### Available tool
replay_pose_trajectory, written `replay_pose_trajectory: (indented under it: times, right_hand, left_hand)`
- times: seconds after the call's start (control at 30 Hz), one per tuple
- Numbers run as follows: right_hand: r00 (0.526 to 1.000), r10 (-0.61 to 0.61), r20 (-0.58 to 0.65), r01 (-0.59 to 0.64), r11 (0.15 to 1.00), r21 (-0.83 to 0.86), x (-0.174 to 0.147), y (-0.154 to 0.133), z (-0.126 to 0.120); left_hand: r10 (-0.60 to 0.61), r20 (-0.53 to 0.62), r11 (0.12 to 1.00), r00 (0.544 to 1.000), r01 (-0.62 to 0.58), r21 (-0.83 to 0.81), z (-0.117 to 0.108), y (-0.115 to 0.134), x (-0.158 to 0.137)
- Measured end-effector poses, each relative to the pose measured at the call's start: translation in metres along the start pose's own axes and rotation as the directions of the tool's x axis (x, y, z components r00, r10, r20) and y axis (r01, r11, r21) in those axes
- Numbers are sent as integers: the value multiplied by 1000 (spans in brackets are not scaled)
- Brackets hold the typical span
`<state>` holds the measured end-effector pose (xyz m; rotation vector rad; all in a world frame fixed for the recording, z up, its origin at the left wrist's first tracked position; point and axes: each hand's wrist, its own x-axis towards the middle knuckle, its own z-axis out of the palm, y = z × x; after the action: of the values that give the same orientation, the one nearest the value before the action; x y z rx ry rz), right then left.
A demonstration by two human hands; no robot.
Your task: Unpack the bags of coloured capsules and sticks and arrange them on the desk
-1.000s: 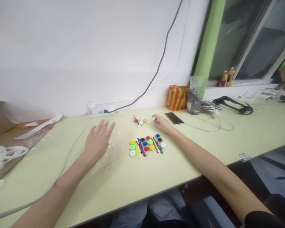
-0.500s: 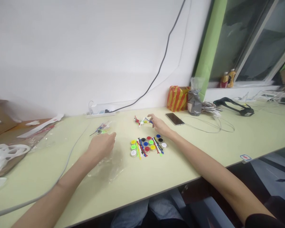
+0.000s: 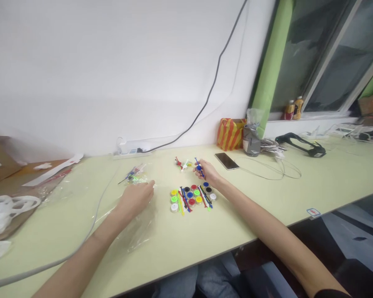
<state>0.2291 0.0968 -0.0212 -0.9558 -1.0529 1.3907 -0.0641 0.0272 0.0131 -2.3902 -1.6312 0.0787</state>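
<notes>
Between the hands: bobbin cluster (image 3: 191, 195) on the surface (image 3: 251, 207), just below the right hand (image 3: 207, 173).
Under left hand (image 3: 136, 196): plastic bag (image 3: 139, 223).
Beyond right hand: phone (image 3: 226, 161) and looped wire (image 3: 267, 169).
Left of left hand: grey cable (image 3: 90, 223).
Nearer edge: bare surface, open passage.

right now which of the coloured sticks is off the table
The blue stick, pinched in the right hand and tilted up above the table. The other sticks lie flat among the round spools.
</notes>
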Motion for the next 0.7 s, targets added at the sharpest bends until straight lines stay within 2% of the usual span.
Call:
replay_pose_trajectory:
  times: [0.13, 0.27, 0.37, 0.43, 0.57, 0.7]
  right_hand:
    - [995, 13, 95, -18, 999, 48, -13, -1, 12]
    - [979, -34, 203, 41, 999, -33, -30, -2, 29]
    - [942, -76, 326, 128, 982, -140, -42, -1, 42]
    - [917, -123, 379, 210, 957, -198, -50, -3, 49]
    - [860, -212, 464, 356, 901, -249, -65, -8, 58]
    - [811, -221, 542, 410, 875, -256, -79, -10, 64]
  left_hand:
    - [-6, -67, 1000, 998, 4, -28, -6, 14, 1]
    - [36, -193, 991, 981, -59, -116, -8, 28, 1]
    - [100, -313, 950, 945, -184, -253, -8, 37, -1]
    - [150, -346, 913, 926, -264, -311, -7, 42, -2]
    - [165, -377, 856, 912, -322, -404, -2, 48, -1]
    - [148, -380, 824, 913, -326, -463, 5, 51, 1]
